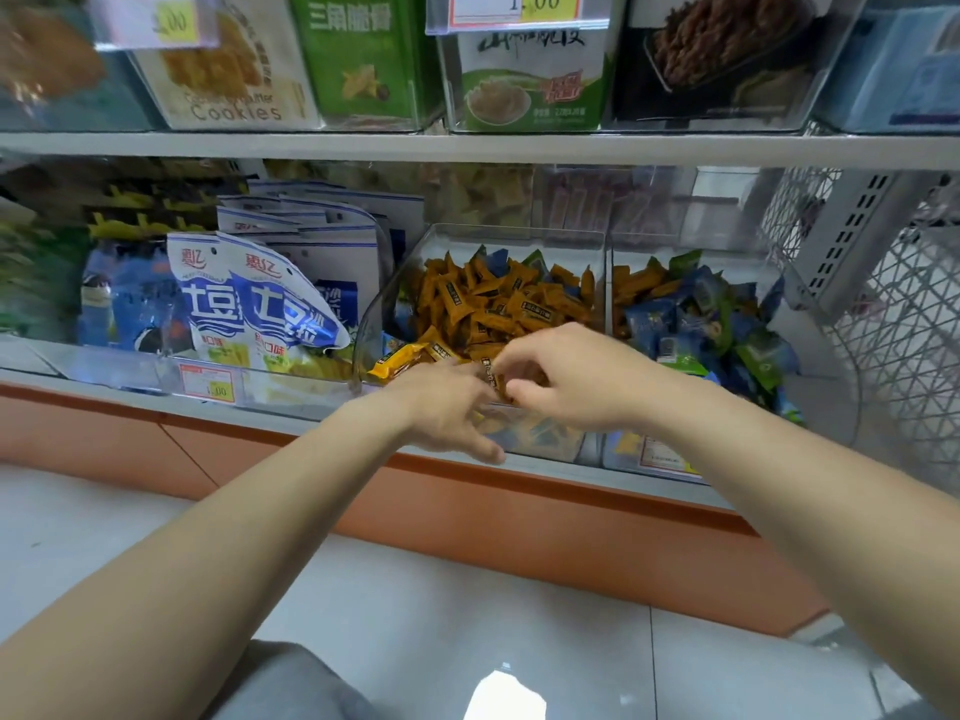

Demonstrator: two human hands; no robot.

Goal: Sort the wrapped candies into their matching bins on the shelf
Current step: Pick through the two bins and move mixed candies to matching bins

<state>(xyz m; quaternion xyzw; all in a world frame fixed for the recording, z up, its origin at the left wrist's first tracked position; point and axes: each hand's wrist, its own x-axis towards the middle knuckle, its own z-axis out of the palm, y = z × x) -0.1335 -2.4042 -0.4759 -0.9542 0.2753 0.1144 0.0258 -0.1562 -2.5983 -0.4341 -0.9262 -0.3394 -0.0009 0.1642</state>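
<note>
A clear bin (410, 262) on the lower shelf holds a heap of orange wrapped candies (498, 304), with a few blue and green ones mixed in at the back. To its right, a second clear bin (800, 324) holds blue and green wrapped candies (696, 324) plus some orange ones at its left side. Both hands meet at the front of the orange bin. My left hand (447, 407) holds several orange candies (410, 358) that stick out to its left. My right hand (566, 376) pinches an orange candy (491, 374) between thumb and fingers.
Blue-and-white snack bags (270, 298) stand in the compartment left of the bins. Boxes of cookies and snacks fill the shelf above (467, 145). White wire mesh (898, 324) closes off the right. An orange plinth (519, 506) and pale floor tiles lie below.
</note>
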